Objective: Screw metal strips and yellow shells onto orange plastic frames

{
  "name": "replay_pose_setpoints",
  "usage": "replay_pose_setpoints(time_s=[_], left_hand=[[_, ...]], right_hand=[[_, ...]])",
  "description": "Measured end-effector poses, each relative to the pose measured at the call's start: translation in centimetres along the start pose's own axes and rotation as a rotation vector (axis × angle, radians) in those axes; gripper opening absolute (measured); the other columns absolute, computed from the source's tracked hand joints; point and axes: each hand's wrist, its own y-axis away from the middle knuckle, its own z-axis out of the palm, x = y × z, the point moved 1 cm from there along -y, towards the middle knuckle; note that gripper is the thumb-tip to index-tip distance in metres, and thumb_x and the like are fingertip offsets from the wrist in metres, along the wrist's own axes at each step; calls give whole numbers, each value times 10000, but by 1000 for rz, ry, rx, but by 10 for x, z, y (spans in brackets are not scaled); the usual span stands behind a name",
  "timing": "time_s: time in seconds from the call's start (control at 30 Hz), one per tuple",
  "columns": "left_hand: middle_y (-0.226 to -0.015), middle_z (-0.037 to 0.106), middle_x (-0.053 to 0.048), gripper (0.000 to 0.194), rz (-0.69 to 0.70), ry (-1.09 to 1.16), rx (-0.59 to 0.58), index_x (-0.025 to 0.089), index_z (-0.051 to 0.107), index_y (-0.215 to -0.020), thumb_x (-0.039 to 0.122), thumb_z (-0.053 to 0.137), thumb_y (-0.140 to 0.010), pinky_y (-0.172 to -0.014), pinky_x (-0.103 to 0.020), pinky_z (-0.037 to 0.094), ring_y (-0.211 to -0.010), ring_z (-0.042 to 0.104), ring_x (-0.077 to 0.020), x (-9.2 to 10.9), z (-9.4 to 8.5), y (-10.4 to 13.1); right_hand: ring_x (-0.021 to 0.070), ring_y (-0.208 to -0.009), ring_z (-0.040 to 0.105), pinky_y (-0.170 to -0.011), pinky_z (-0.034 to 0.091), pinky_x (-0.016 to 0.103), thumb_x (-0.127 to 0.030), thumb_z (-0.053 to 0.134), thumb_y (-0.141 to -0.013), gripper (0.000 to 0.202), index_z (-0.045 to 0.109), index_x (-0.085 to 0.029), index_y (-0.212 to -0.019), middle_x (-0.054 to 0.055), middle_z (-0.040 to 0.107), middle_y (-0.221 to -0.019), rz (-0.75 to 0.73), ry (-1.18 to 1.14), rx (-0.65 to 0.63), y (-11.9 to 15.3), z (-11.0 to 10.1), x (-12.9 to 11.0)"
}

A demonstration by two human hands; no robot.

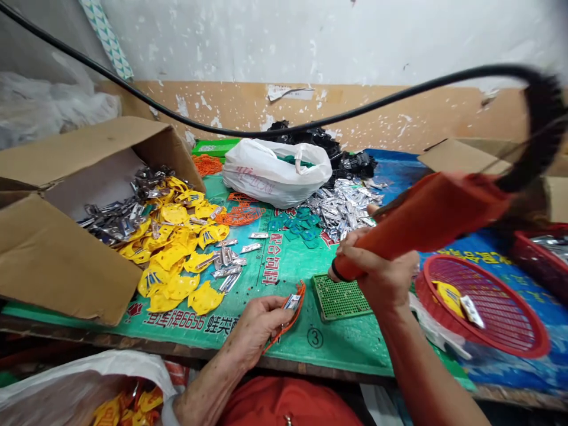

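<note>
My left hand (261,325) pinches a thin orange plastic piece (300,303) with a small shiny silver part (291,302) against it, above the table's front edge. My right hand (384,272) is wrapped round a thick red-orange handheld tool (412,225), its narrow end pointing down and left. A black hose runs from the tool's upper end. What the tool is, I cannot tell. Under its tip lies a green perforated block (339,299), partly hidden by the hand. Left of my left hand are yellow plastic pieces (175,284) and loose silver parts (228,260).
An open cardboard box (66,254) spills parts at left. Behind stand a white plastic bag (275,177) and a pile of silver parts (344,207) beside teal pieces (302,225). A red basket (501,290) sits right. A black cable (248,131) loops across the view.
</note>
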Motion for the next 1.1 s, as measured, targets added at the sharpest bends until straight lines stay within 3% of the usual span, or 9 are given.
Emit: replay_pose_setpoints(time_s=[0.27, 0.53, 0.83, 1.1], left_hand=[[-531, 505, 44, 260, -20, -39, 27, 130, 668, -717, 354, 727, -598, -461, -214, 196, -462, 327, -58, 2, 0, -3], [-574, 480, 35, 294, 8, -25, -67, 124, 701, -817, 378, 729, -671, -477, -201, 217, -503, 334, -66, -2, -3, -8], [-595, 511, 21, 319, 4, -5, -80, 123, 719, -834, 394, 739, -667, -466, -197, 218, -497, 337, -61, 1, -3, -8], [-544, 446, 54, 351, 5, 8, -50, 116, 724, -840, 398, 754, -634, -420, -198, 143, -450, 253, -36, 8, 1, -4]], right_hand=[[132, -514, 545, -512, 462, 294, -177, 777, -508, 156, 657, -160, -606, -17, 621, -594, 59, 147, 72, -8, -6, 29], [144, -512, 548, -512, 467, 310, -214, 777, -502, 189, 636, -162, -616, -11, 622, -591, 48, 117, 80, -10, -6, 40], [143, -528, 562, -531, 479, 304, -167, 778, -504, 163, 642, -170, -593, -20, 629, -589, 40, 141, 74, -7, -4, 36], [139, -517, 551, -518, 471, 296, -161, 770, -504, 165, 654, -174, -620, -30, 621, -582, 41, 166, 75, -6, -2, 36]])
